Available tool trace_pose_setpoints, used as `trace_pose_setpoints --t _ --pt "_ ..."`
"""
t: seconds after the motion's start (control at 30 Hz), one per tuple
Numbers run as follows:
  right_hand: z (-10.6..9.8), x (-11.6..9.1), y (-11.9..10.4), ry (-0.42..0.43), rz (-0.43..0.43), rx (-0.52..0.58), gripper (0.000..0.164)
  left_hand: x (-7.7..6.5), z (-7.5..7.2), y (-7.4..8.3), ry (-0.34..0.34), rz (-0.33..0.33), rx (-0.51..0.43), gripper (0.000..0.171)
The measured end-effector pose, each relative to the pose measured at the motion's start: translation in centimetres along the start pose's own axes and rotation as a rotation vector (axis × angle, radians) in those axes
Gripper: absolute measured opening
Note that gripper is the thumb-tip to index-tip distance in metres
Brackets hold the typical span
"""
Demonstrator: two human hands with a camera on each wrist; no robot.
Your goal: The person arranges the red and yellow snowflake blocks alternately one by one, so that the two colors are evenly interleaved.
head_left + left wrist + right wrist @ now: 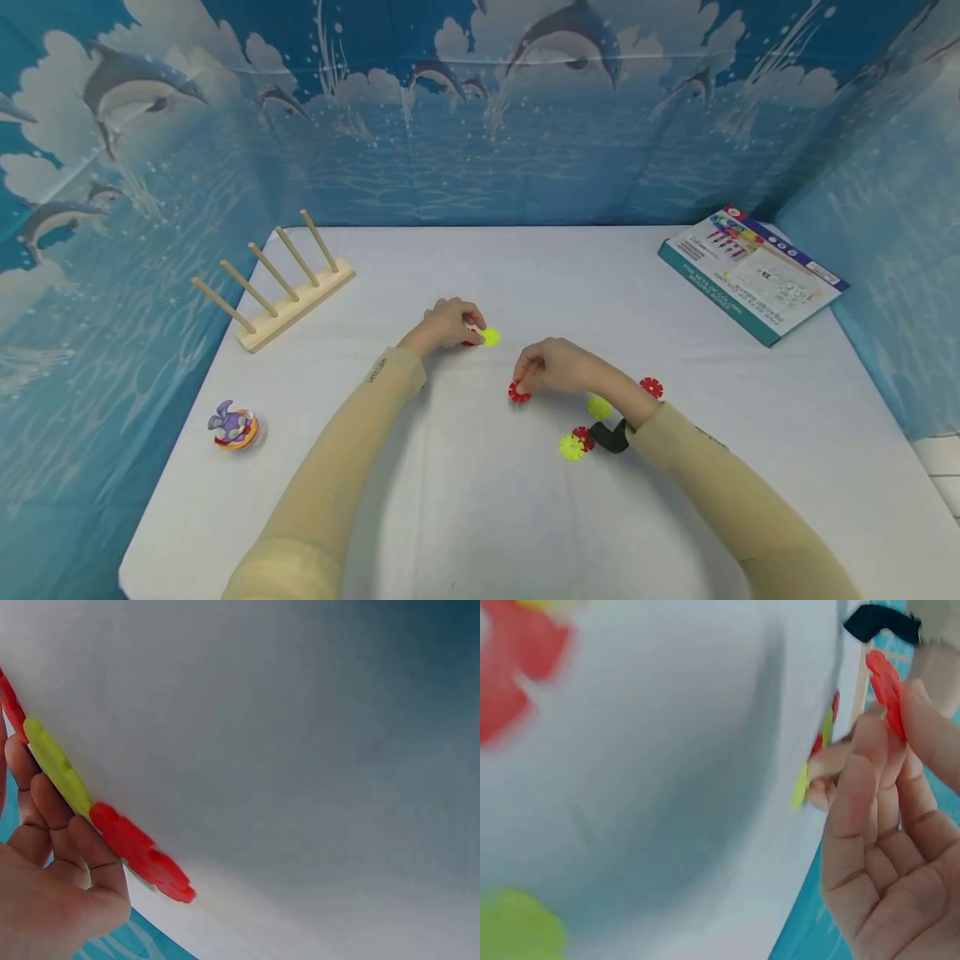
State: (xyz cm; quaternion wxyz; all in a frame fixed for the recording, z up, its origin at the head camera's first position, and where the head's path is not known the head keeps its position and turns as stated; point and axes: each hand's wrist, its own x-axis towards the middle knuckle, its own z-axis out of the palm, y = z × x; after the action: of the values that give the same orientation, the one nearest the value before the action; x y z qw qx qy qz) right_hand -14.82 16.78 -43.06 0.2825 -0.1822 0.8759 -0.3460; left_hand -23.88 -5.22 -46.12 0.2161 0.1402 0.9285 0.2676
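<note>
My right hand [562, 367] pinches a red notched plastic disc [886, 686] between thumb and finger, just above the white table. To its left and farther back, my left hand [448, 322] grips a row of red and yellow notched discs. A yellow disc [491, 337] sticks out past its fingertips. The left wrist view shows another yellow disc [58, 766] edge-on between two red ones, against the fingers; the hand partly hides the row. Loose by my right forearm lie a red disc [652, 387], a yellow disc [599, 407] and a touching red and yellow pair [572, 447].
A wooden stand with several upright pegs [296, 302] occupies the back left. Nearer on that side sits a small purple animal toy [233, 426]. A flat printed box [753, 273] lies at the back right. A black object [609, 436] shows beside the right cuff.
</note>
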Motion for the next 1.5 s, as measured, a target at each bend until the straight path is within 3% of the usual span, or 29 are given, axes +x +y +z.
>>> trace_pose_setpoints --t 0.37,0.77,1.27,1.5 --pt "-2.4 4.7 0.5 0.202 0.187 0.035 0.022 -0.1 0.0 0.0 -0.007 -0.019 0.013 0.018" --pt "-2.8 7.0 0.9 0.215 0.276 0.012 0.023 0.0 0.1 0.1 -0.004 -0.020 0.010 0.019" --pt "-2.1 7.7 0.6 0.269 0.309 -0.094 0.019 -0.1 0.0 0.2 -0.010 -0.038 0.009 0.019" --pt "-1.9 7.7 0.4 0.273 0.324 -0.094 0.019 -0.1 0.1 0.3 -0.014 -0.039 0.012 0.019"
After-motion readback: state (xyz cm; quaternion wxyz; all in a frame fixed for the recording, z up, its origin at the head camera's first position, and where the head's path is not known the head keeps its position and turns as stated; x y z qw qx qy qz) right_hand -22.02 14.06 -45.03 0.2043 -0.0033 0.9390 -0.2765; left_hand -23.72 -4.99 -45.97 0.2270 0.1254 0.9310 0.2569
